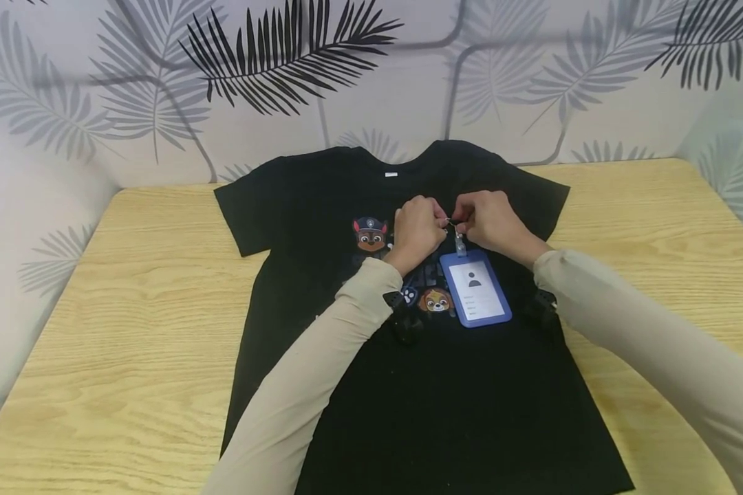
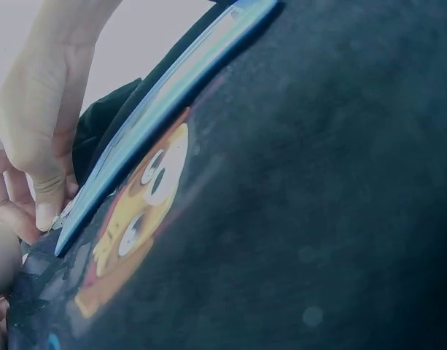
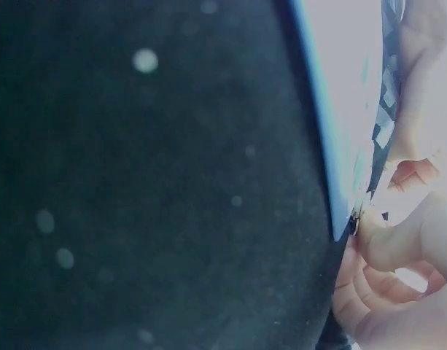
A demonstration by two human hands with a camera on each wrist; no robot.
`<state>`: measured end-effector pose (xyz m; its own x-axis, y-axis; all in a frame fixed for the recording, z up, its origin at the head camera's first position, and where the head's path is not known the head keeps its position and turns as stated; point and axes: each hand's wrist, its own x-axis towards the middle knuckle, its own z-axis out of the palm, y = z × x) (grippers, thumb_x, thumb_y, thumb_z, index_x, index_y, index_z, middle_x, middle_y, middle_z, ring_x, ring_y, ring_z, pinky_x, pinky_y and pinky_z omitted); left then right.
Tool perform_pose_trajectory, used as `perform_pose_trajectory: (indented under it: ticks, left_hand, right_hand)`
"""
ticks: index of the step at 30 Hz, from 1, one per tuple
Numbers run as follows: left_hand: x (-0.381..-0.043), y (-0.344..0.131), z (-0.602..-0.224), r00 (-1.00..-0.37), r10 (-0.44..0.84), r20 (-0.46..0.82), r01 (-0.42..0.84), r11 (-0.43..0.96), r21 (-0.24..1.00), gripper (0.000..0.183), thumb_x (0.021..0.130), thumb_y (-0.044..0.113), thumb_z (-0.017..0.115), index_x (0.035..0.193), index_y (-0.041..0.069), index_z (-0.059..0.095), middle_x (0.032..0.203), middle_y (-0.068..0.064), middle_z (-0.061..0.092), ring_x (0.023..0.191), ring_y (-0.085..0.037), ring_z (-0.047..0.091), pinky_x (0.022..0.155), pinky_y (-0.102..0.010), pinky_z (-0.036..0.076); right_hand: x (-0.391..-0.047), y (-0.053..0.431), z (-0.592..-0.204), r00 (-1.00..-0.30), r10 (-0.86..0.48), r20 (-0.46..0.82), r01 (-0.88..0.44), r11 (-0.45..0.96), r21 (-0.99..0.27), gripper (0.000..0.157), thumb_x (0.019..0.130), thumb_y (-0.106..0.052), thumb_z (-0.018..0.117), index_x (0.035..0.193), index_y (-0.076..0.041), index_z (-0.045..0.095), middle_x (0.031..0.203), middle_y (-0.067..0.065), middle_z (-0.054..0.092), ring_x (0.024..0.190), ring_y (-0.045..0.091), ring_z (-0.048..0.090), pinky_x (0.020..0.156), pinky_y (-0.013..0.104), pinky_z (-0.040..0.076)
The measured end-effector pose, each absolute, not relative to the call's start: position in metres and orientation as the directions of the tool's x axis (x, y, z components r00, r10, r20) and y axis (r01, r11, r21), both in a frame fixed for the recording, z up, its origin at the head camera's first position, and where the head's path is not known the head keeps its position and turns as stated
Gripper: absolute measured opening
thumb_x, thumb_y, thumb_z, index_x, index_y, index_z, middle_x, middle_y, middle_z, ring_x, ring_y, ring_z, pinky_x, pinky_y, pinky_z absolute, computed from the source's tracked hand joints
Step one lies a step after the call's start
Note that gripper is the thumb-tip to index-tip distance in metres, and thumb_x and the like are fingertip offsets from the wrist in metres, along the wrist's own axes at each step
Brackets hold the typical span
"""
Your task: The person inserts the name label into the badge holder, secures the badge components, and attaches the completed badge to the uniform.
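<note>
A black T-shirt (image 1: 446, 405) with a cartoon dog print lies spread out, neck away from me. On its chest is a blue badge holder (image 1: 490, 321) with a white card, and a clear strap (image 1: 461, 245) at its top leads to a small thin silver pin (image 1: 449, 221). My left hand (image 1: 418, 230) pinches the pin's left end over the print. From the other side, my right hand (image 1: 492, 221) pinches it just above the strap. Fingertips of both hands nearly meet, partly hiding the pin. In the right wrist view the right fingers (image 3: 383, 244) sit right at the holder's top edge.
The shirt lies on a light wood-grain table (image 1: 130, 330), which shows on both sides of it. Behind stands a pale wall covering (image 1: 371, 69) with grey and black leaf patterns. Both forearms reach across the shirt.
</note>
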<state>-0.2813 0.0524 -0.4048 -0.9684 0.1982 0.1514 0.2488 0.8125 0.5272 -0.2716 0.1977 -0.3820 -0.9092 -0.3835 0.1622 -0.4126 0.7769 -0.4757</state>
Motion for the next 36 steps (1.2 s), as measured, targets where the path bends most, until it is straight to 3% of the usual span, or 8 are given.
perform_pose_trajectory:
  ticks: [5,8,12,14,19,24,30,36]
  left_hand:
    - [-0.282,0.051,-0.403,-0.968,0.217,0.127,0.251,0.807,0.534,0.005,0.085,0.016,0.072,0.087,0.011,0.072,0.088,0.000,0.070,0.090,-0.017,0.063,0.079,-0.033,0.044]
    - [-0.281,0.048,-0.399,-0.963,0.254,0.089,0.258,0.779,0.572,0.008,0.088,0.017,0.071,0.090,0.010,0.072,0.089,-0.002,0.067,0.086,-0.016,0.061,0.077,-0.029,0.045]
    - [-0.280,0.036,-0.393,-0.946,0.322,0.030,0.280,0.769,0.575,0.021,0.089,0.022,0.070,0.105,0.008,0.068,0.107,-0.007,0.059,0.095,-0.017,0.056,0.082,-0.027,0.045]
    - [-0.281,0.030,-0.391,-0.937,0.350,0.003,0.300,0.797,0.524,0.036,0.090,0.028,0.069,0.119,0.007,0.063,0.123,-0.009,0.053,0.109,-0.020,0.051,0.094,-0.030,0.042]
    - [-0.284,0.020,-0.391,-0.908,0.413,-0.063,0.371,0.866,0.336,0.065,0.094,0.046,0.058,0.146,0.010,0.041,0.151,-0.007,0.032,0.127,-0.025,0.039,0.104,-0.038,0.034]
    - [-0.287,0.014,-0.391,-0.879,0.459,-0.130,0.429,0.879,0.206,0.070,0.097,0.056,0.044,0.152,0.016,0.029,0.160,-0.001,0.019,0.116,-0.025,0.040,0.095,-0.038,0.035]
    - [-0.288,0.006,-0.392,-0.864,0.458,-0.208,0.442,0.889,0.120,0.083,0.091,0.072,0.034,0.156,0.024,0.013,0.162,0.005,0.004,0.109,-0.025,0.037,0.091,-0.038,0.032]
    - [-0.289,0.001,-0.391,-0.868,0.439,-0.231,0.428,0.898,0.098,0.095,0.081,0.082,0.036,0.156,0.029,0.010,0.162,0.001,-0.001,0.124,-0.029,0.034,0.097,-0.042,0.031]
  right_hand:
    - [-0.270,0.198,-0.378,-0.941,-0.329,0.079,-0.322,0.802,-0.503,0.007,0.084,0.005,0.065,0.091,0.003,0.065,0.085,0.018,0.066,0.073,0.028,0.059,0.063,0.036,0.048]
    - [-0.269,0.204,-0.374,-0.953,-0.303,0.024,-0.272,0.816,-0.510,0.017,0.086,-0.003,0.068,0.100,0.005,0.064,0.095,0.022,0.066,0.080,0.030,0.060,0.071,0.041,0.050]
    - [-0.270,0.211,-0.365,-0.953,-0.296,-0.069,-0.238,0.867,-0.438,0.035,0.086,-0.016,0.072,0.111,0.005,0.063,0.109,0.026,0.060,0.092,0.035,0.057,0.082,0.049,0.047]
    - [-0.269,0.213,-0.361,-0.946,-0.300,-0.123,-0.235,0.896,-0.376,0.045,0.085,-0.022,0.073,0.118,0.005,0.061,0.118,0.028,0.054,0.104,0.040,0.052,0.089,0.053,0.044]
    - [-0.261,0.212,-0.356,-0.916,-0.298,-0.270,-0.235,0.942,-0.241,0.079,0.083,-0.038,0.074,0.142,0.002,0.040,0.144,0.032,0.030,0.129,0.051,0.027,0.102,0.065,0.029]
    - [-0.253,0.212,-0.356,-0.882,-0.314,-0.351,-0.256,0.945,-0.202,0.107,0.079,-0.050,0.075,0.151,0.003,0.015,0.153,0.031,0.014,0.135,0.052,0.015,0.106,0.067,0.020]
    - [-0.249,0.215,-0.360,-0.858,-0.321,-0.400,-0.244,0.942,-0.233,0.128,0.069,-0.052,0.082,0.153,-0.001,-0.001,0.155,0.032,0.002,0.140,0.052,0.006,0.107,0.066,0.017]
    - [-0.246,0.220,-0.361,-0.832,-0.335,-0.443,-0.238,0.936,-0.261,0.139,0.059,-0.059,0.084,0.153,-0.005,-0.002,0.156,0.030,-0.005,0.141,0.050,0.002,0.108,0.066,0.015]
